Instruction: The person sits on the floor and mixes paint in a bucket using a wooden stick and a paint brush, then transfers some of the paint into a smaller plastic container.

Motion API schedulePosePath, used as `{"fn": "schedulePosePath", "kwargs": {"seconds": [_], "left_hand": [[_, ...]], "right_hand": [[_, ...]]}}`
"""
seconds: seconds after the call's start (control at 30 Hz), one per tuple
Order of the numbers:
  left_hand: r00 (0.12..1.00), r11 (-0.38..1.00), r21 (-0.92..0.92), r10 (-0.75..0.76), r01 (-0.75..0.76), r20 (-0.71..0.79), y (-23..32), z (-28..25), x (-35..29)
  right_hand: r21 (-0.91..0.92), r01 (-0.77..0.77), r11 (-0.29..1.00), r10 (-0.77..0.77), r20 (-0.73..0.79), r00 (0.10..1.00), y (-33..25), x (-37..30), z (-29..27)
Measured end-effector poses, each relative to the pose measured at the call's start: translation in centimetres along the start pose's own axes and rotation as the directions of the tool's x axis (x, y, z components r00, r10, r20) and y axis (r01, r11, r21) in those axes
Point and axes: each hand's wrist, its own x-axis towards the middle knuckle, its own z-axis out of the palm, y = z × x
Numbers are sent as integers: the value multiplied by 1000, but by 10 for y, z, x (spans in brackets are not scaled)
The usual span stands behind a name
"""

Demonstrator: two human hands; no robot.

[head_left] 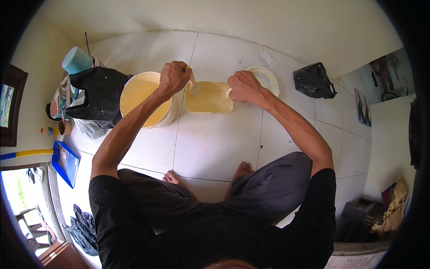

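Observation:
A shallow cream-yellow paint tray (210, 109) stands in front of me, coated with yellow paint inside. My left hand (174, 80) is closed above its far left corner, around a paint-smeared, cream-coloured strip (192, 77) that reaches down to the tray; its exact kind is unclear. At the tray's right end, my right hand (245, 86) is closed on the rim, fingertips partly hidden. A large bucket (166, 117) of yellow paint stands left of the tray, below my left wrist. Partly behind my right hand lies a round white lid or shallow tub (271, 85).
Left of the bucket, a black plastic bag (101, 92) sits by a light-blue container (77, 60). A blue dustpan (66, 163) with a yellow handle is near the doorway. Another black bag (314, 80) lies at far right by the wall. White tiles (215, 143) cover the floor.

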Motion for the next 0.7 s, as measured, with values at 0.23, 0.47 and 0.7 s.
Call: {"fn": "schedulePosePath", "kwargs": {"seconds": [0.23, 0.47, 0.7], "left_hand": [[1000, 998, -62, -29, 29, -2, 10, 1, 2], [999, 998, -43, -35, 35, -4, 4, -3, -1], [1000, 998, -56, 7, -7, -10, -1, 5, -1]], "right_hand": [[179, 20, 984, 10, -166, 986, 8, 2, 30], [-46, -24, 999, 33, 200, 979, -3, 1, -13], [161, -12, 987, 37, -155, 987, 6, 2, 18]]}}
